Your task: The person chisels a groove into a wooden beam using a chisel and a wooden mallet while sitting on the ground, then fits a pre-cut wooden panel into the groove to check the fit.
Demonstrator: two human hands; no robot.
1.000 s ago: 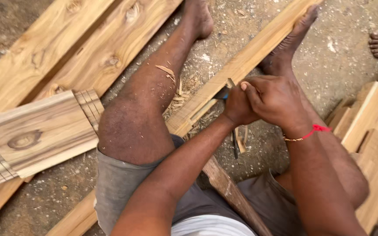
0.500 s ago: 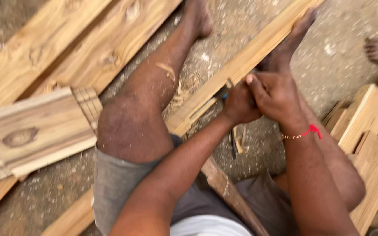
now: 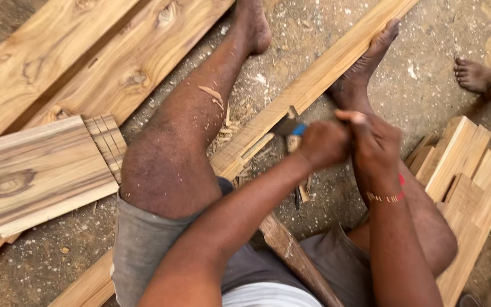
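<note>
I sit on the ground with a long wooden plank (image 3: pixel 325 74) running diagonally between my legs, my right foot resting on its far part. My left hand (image 3: pixel 322 143) grips a chisel (image 3: pixel 290 128) with a blue collar, its metal blade set against the plank's edge. Right beside it, touching the same tool, my right hand (image 3: pixel 373 142) is closed over the chisel's handle end; a red thread band circles that wrist. Shavings lie near the cut.
Wide boards (image 3: pixel 86 62) lie at upper left, with a grooved panel (image 3: pixel 35 170) on the left. Stacked short wood pieces (image 3: pixel 467 170) sit at right. Another person's bare foot (image 3: pixel 475 74) shows at upper right. A second tool (image 3: pixel 301 190) lies under my hands.
My view has shifted slightly and both hands have moved a little along the plank with the chisel; the blue collar and blade now show clearly.
</note>
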